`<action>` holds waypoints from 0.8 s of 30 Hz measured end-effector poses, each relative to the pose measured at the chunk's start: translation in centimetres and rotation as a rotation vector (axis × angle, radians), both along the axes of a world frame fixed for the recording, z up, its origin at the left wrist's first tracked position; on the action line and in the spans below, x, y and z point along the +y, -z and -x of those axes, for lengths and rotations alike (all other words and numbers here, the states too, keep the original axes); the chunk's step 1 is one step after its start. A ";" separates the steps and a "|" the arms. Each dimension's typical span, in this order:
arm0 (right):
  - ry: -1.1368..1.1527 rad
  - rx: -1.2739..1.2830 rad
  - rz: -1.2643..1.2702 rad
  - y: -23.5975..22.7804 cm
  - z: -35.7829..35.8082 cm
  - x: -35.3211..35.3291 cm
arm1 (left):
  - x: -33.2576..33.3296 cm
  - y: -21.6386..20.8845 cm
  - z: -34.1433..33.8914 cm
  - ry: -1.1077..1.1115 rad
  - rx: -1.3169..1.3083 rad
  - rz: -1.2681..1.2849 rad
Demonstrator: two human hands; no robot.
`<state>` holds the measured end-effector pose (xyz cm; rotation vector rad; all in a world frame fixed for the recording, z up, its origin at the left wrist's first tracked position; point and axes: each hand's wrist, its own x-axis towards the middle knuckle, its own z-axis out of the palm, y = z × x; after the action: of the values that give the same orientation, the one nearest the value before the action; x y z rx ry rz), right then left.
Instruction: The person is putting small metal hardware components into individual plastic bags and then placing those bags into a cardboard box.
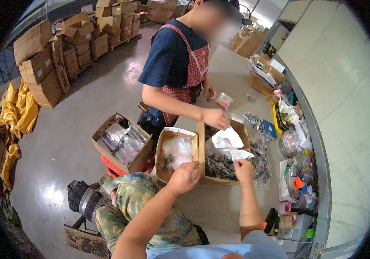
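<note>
My left hand [185, 177] is closed on what looks like a small clear plastic bag, over the near edge of a cardboard box [159, 166] of clear bags [178, 149]. To its right, my right hand [244, 169] pinches the corner of a printed white paper [242, 154]. That paper lies above a larger cardboard box [245, 138] filled with dark bagged pieces [217, 165]. Another white sheet [229, 137] is beside it, close under a co-worker's hand [216, 118]. The co-worker's other hand [210, 92] holds something small and dark.
Dark bagged pieces [261, 162] lie right of the large box. Tape rolls [288, 221] and odds and ends line the table's right edge. A box of plastic bags [122, 142] stands on a red stool [109, 166] at left. A small red-and-white packet [224, 100] lies near the co-worker.
</note>
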<state>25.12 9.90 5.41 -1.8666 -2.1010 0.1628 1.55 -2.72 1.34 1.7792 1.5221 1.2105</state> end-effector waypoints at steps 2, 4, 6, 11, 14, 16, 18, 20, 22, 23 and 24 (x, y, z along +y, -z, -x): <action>0.141 -0.247 0.114 1.4 -0.9 1.6 | 0.3 0.6 -0.2 -0.037 -0.026 -0.095; 0.130 -0.335 0.171 3.8 -2.2 3.2 | 0.8 1.2 -0.5 -0.075 0.005 -0.159; 0.019 -0.326 0.183 6.1 -3.2 4.5 | 1.2 1.9 -0.7 -0.111 0.053 -0.155; -0.142 0.142 0.174 4.0 -3.1 4.1 | 0.8 -0.9 0.3 -0.042 0.081 0.151; -0.122 1.162 0.270 4.3 -5.5 5.5 | 0.9 -0.9 0.0 -0.074 -0.004 0.122; -0.194 1.792 0.379 1.8 -3.4 5.8 | 0.6 -0.1 0.2 -0.110 -0.144 0.093; -0.220 2.008 0.321 0.5 -3.7 8.8 | 1.0 -1.0 0.1 -0.094 -0.150 0.174; -0.246 2.118 0.323 -0.4 -2.9 11.7 | 1.2 -0.9 0.0 -0.114 -0.154 0.235; -0.220 2.217 0.389 -1.3 -1.0 13.8 | 1.4 -0.1 0.0 -0.171 -0.161 0.265; -0.116 2.032 0.382 -0.9 -0.9 15.5 | 1.5 -0.2 -0.1 -0.173 -0.170 0.236; -0.019 1.842 0.361 0.2 -1.6 18.1 | 1.8 -0.6 -0.2 -0.167 -0.181 0.204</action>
<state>26.75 28.02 5.18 -0.8441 -0.7097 1.5615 1.73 -0.88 1.94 1.3973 1.6474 1.2100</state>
